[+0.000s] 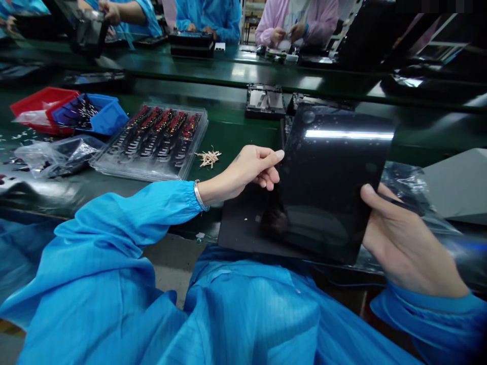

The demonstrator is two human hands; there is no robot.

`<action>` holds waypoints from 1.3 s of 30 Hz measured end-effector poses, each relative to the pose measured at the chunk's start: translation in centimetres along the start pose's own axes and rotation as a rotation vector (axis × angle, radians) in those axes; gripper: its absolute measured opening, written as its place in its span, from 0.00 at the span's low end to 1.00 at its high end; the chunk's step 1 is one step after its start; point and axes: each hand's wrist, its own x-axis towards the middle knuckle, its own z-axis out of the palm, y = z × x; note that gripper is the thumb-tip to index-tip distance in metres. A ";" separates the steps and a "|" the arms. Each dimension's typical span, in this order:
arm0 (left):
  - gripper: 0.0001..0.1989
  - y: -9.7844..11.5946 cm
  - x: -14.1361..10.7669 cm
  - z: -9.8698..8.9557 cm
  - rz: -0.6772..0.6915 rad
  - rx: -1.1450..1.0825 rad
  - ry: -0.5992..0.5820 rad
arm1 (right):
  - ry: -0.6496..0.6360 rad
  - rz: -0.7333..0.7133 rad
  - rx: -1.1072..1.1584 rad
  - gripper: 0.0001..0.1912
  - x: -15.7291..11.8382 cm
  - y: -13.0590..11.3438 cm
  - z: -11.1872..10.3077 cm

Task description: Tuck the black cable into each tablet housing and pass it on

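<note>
A glossy black panel [335, 187] stands tilted in front of me, a bright light streak across its top and small bubble-like spots on its surface. My right hand [403, 233] grips its right edge, thumb on the front and fingers behind. At the left edge, thumb and forefinger of my left hand [258, 165] are pinched together; whatever is between the tips is too small to make out. Under the panel lies a dark flat mat [243, 228] with a few pale specks.
Left of my hands sit a clear tray [152, 142] of red-and-black parts, a small pile of tan strips [209, 158], blue [110, 115] and red [28, 109] bins and a plastic bag [57, 154]. Black frames [265, 100] lie behind the panel. Co-workers work across the bench; a white box [460, 185] stands right.
</note>
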 end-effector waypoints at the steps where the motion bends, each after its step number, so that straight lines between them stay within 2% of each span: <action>1: 0.22 0.1 0.0 0.0 0.000 0.003 0.001 | 0.002 -0.001 0.006 0.11 0.0 0.0 0.0; 8: 0.23 0.5 -0.2 0.2 0.013 0.014 -0.006 | -0.072 -0.096 -0.020 0.10 0.0 0.0 -0.5; 15: 0.24 1.7 0.0 -0.4 0.148 0.045 -0.049 | -0.112 -0.243 -0.067 0.09 -0.9 -0.8 0.4; 19: 0.14 2.0 0.0 -0.6 0.135 0.123 -0.059 | -0.129 -0.267 -0.033 0.12 -1.6 0.7 0.1; 21: 0.13 1.9 -0.1 -0.7 0.140 0.151 -0.057 | -0.118 -0.259 -0.021 0.13 -2.0 1.7 0.0; 26: 0.25 1.7 -0.2 -0.9 0.131 0.138 -0.059 | -0.040 -0.145 0.050 0.17 -3.0 3.2 0.1; 29: 0.25 1.5 0.0 -1.1 0.097 0.128 -0.062 | 0.010 -0.091 0.069 0.19 -3.0 3.6 0.2; 39: 0.23 0.8 0.4 -1.2 0.091 0.142 -0.068 | -0.027 -0.153 -0.035 0.18 -2.8 4.4 -0.4</action>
